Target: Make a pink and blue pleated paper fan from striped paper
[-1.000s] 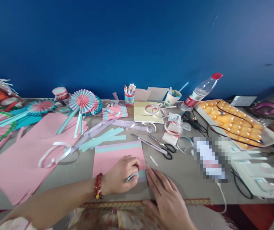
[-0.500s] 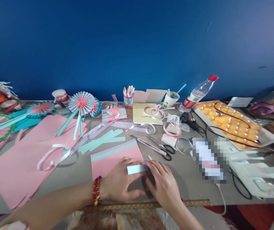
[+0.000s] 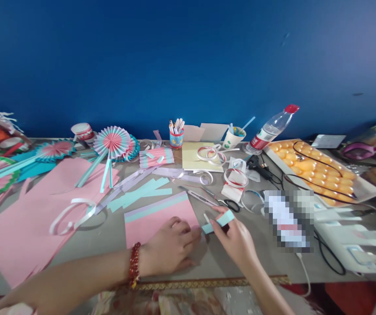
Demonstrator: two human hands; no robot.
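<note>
Head view: right hand (image 3: pixel 240 243) pinching a pale blue strip (image 3: pixel 227 217), long axis slanting away rightward, near end beside the pink sheet's (image 3: pixel 156 223) right edge. Left hand (image 3: pixel 170 245) lies over that sheet, fingers bent, grip impossible to tell. Scissors (image 3: pixel 233 205) and cutter (image 3: pixel 202 198) crowd the bench (image 3: pixel 276 267) just beyond the right hand.

A beaded bracelet (image 3: pixel 135 264) in deep red is worn at the wrist of the left hand (image 3: pixel 170 247), its strands set close together and touched with yellow-gold near the lower edge. A pale sleeve (image 3: pixel 15 309) is glimpsed on the left arm. Below, a patterned garment (image 3: pixel 161 302) (blurred in its finer details) is seen in cream, yellow and reddish brown.
</note>
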